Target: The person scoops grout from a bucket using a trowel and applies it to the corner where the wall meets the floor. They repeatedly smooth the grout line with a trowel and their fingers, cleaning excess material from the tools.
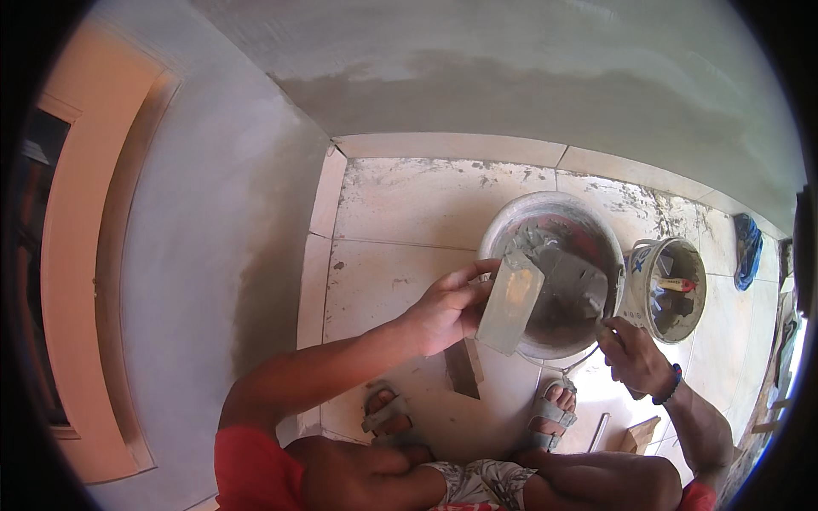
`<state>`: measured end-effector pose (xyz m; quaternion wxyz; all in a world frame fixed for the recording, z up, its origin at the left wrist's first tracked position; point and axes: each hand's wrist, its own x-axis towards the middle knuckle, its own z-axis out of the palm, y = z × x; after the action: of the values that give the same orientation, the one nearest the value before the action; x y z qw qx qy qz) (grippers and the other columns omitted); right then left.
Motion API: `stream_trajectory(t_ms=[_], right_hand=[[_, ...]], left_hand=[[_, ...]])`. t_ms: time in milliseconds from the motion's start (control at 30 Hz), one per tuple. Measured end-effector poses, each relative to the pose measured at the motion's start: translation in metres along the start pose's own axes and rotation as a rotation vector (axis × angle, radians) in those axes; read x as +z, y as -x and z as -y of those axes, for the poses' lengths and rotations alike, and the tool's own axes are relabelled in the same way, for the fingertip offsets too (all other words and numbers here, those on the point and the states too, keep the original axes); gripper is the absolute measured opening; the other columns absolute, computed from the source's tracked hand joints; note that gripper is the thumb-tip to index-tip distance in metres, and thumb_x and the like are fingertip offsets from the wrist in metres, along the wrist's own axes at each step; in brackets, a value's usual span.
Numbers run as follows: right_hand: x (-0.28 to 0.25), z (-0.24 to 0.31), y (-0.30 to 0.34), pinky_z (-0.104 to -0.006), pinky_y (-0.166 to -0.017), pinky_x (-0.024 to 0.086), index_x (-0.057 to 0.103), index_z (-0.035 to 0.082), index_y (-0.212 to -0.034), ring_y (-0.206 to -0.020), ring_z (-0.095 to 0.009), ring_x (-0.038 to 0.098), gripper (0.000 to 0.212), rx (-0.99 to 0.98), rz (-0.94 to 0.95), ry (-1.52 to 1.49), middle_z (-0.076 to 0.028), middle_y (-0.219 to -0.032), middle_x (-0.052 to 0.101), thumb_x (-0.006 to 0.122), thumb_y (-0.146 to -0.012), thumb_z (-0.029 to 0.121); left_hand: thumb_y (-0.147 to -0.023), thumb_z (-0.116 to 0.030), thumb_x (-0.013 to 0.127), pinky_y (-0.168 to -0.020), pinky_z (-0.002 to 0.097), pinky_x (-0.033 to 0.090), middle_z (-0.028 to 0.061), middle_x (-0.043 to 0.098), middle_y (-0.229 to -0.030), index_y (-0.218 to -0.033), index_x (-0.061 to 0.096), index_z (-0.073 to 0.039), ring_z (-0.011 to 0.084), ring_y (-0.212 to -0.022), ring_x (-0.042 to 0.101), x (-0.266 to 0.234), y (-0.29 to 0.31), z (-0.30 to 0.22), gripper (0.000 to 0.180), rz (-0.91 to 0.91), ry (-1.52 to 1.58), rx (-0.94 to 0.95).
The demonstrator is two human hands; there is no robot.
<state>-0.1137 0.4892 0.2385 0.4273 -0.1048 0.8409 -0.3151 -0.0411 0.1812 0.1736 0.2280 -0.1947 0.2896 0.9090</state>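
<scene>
My left hand point(447, 311) is closed on a grey rectangular plastering float point(511, 302) with a worn yellowish patch; its far side is hidden. The float is tilted over the near left rim of a round bucket point(490, 238) of wet grey mortar point(538, 243). On the bucket's right side, my right hand point(635, 353) is wrapped round the handle of a trowel. The trowel's mortar-coated blade point(579, 277) lies within the bucket, over the mortar.
To the right stands a white pail point(639, 281) holding a red-handled brush point(676, 284). A blue cloth or shoe-like item point(747, 251) lies by the wall. My sandalled feet flank a wood offcut point(463, 370). Another wooden piece point(639, 436) rests at right. Damp-patched plaster walls meet behind.
</scene>
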Motion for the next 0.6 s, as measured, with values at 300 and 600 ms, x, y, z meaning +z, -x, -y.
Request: stream_trajectory(t_ms=[300, 600], right_hand=[[0.003, -0.019, 0.013, -0.0417, -0.068, 0.049, 0.056, -0.006, -0.109, -0.074, -0.038, 0.061, 0.036, -0.429, -0.380, 0.219, -0.022, -0.083, 0.059, 0.060, -0.076, 0.007], [0.023, -0.033, 0.005, -0.0417, -0.062, 0.047, 0.061, -0.002, -0.104, -0.069, -0.037, 0.058, 0.029, -0.523, -0.412, 0.111, -0.018, -0.079, 0.055, 0.066, -0.078, 0.007]], left_hand=[[-0.099, -0.012, 0.048, -0.096, 0.0370, 0.047, 0.0090, 0.049, -0.132, -0.141, 0.034, -0.005, 0.0183, -0.116, 0.053, -0.005, 0.002, -0.010, 0.045, 0.000, -0.076, 0.080], [-0.098, -0.012, 0.050, -0.101, 0.0363, 0.043, 0.0046, 0.045, -0.140, -0.142, 0.032, -0.010, 0.0176, -0.123, 0.048, 0.006, 0.007, -0.016, 0.048, 0.056, -0.127, 0.058]])
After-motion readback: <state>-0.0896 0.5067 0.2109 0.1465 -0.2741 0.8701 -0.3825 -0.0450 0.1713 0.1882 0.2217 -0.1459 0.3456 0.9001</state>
